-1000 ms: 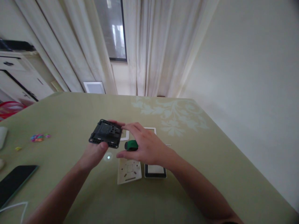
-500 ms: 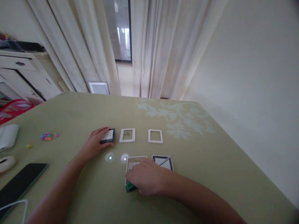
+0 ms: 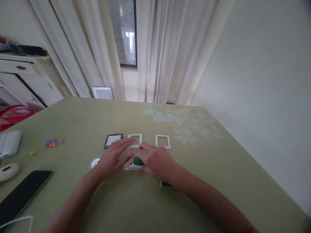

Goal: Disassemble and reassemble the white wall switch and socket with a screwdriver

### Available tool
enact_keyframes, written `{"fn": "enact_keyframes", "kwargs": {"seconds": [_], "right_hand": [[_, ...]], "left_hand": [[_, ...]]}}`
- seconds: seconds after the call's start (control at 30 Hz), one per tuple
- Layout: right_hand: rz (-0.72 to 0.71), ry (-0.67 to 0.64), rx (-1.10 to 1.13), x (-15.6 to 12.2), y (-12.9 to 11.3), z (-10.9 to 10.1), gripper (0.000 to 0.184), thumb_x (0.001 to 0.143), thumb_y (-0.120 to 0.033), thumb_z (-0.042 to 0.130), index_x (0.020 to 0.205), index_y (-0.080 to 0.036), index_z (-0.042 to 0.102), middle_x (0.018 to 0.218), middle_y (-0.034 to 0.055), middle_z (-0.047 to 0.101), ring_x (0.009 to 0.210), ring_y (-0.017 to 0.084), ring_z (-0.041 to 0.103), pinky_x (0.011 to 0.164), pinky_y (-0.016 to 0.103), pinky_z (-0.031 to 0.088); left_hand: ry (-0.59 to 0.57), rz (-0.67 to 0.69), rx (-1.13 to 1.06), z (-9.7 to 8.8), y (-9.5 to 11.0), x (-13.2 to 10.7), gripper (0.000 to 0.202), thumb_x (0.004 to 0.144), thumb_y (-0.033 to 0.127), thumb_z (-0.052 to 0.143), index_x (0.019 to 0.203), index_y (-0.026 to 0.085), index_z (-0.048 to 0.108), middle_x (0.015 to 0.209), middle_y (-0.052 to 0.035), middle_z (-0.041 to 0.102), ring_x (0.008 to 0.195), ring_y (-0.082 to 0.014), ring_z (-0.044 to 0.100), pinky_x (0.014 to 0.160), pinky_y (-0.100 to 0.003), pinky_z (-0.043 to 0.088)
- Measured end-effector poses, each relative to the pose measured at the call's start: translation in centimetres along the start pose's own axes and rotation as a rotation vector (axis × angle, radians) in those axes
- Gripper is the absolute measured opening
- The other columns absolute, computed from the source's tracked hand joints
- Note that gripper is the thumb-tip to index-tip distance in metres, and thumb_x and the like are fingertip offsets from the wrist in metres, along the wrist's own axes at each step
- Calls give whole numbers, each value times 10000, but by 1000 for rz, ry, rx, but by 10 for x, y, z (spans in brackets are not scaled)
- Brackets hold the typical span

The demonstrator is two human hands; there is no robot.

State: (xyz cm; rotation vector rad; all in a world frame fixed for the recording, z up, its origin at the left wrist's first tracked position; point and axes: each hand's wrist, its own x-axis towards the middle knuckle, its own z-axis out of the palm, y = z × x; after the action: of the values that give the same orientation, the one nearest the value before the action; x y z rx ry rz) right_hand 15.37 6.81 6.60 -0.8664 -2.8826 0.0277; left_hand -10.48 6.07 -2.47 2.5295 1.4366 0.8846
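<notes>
My right hand point(image 3: 157, 161) is closed around a screwdriver with a green handle point(image 3: 138, 160); its thin metal shaft point(image 3: 176, 155) points out to the right. Just left of it, my left hand point(image 3: 116, 157) has its fingers stretched out and apart, holding nothing. Both hands are over a white square box point(image 3: 132, 167), mostly hidden beneath them. Behind the left hand lies a wall socket plate, white with a dark edge point(image 3: 113, 139). Two white square frames stand in line with it: one point(image 3: 135, 136) partly behind my fingers, another point(image 3: 168, 142) further right.
A second white-rimmed box point(image 3: 166, 185) is partly covered by my right wrist. Far left are a black phone point(image 3: 25, 194), a white cable point(image 3: 23, 218), a white case point(image 3: 11, 142), a round white object point(image 3: 9, 171) and small colourful beads point(image 3: 52, 142).
My left hand has let go of the socket plate and moved right, beside my right hand. The right hand has moved up and away with the screwdriver. The white box has shifted further from me.
</notes>
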Motion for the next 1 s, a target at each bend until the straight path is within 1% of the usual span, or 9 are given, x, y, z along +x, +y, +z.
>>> {"fn": "enact_keyframes", "kwargs": {"seconds": [0.07, 0.17, 0.3, 0.47, 0.63, 0.73, 0.8, 0.9, 1.0], "right_hand": [[97, 192, 89, -11, 14, -21, 283, 1022, -302, 675, 1285, -201, 653, 1229, 102, 745, 979, 263, 764, 729, 339, 590], [152, 572, 337, -32, 37, -46, 187, 1009, -259, 691, 1189, -209, 705, 1075, 55, 778, 957, 198, 749, 866, 322, 579], [279, 757, 755, -58, 59, -58, 155, 1007, -377, 744, 1029, -225, 730, 820, -16, 731, 628, 108, 658, 580, 225, 527], [270, 985, 1215, -59, 67, -57, 254, 967, -391, 808, 909, -247, 606, 587, -112, 520, 375, 54, 401, 329, 154, 287], [126, 986, 1421, -43, 60, -44, 367, 1045, -524, 669, 843, -229, 584, 582, -87, 527, 359, 55, 377, 320, 162, 270], [110, 929, 1481, -39, 54, -37, 337, 1074, -482, 630, 863, -221, 602, 605, -79, 546, 372, 55, 399, 331, 164, 283], [81, 893, 1502, -39, 52, -35, 267, 1077, -422, 640, 901, -222, 615, 613, -79, 558, 385, 56, 411, 345, 164, 291], [47, 880, 1495, -42, 49, -36, 205, 1072, -361, 657, 924, -224, 620, 615, -83, 556, 404, 52, 399, 363, 159, 288], [33, 861, 1510, -42, 45, -34, 183, 1056, -326, 678, 917, -226, 615, 631, -80, 562, 413, 49, 404, 368, 151, 304]], "left_hand": [[-150, 149, 0, 7, 27, 3, 613, 1035, 552, 675, 1566, 270, 554, 1563, -134, 638, 1443, -341, 593, 1244, -557, 437], [-219, 188, 24, 16, 43, 4, 628, 989, 401, 777, 1556, 261, 545, 1572, -128, 632, 1428, -335, 604, 1203, -536, 485], [-188, 114, 97, 17, 22, -3, 371, 1020, 296, 699, 1388, 260, 667, 1472, -119, 700, 1309, -329, 683, 1096, -521, 560], [-143, 58, 197, 4, 1, -8, 224, 1005, 368, 675, 1186, 252, 737, 1324, -129, 752, 1169, -362, 727, 1001, -535, 590], [9, 28, 92, 17, 58, 4, 328, 1033, 481, 682, 1226, 218, 644, 1291, -148, 715, 1243, -368, 662, 1067, -553, 561], [-140, 118, -90, 50, 106, 13, 740, 1042, 523, 676, 1641, 233, 352, 1603, -175, 553, 1432, -355, 564, 1153, -545, 534], [-217, 189, -145, 69, 125, 15, 864, 1019, 515, 723, 1696, 267, 247, 1655, -160, 512, 1483, -363, 521, 1192, -562, 508], [-328, 169, -189, 72, 125, 12, 860, 987, 426, 771, 1685, 294, 286, 1626, -133, 527, 1447, -354, 534, 1205, -561, 503], [-387, 96, -219, 52, 109, 4, 870, 925, 319, 781, 1669, 300, 331, 1602, -125, 509, 1435, -351, 524, 1202, -547, 511]]}}
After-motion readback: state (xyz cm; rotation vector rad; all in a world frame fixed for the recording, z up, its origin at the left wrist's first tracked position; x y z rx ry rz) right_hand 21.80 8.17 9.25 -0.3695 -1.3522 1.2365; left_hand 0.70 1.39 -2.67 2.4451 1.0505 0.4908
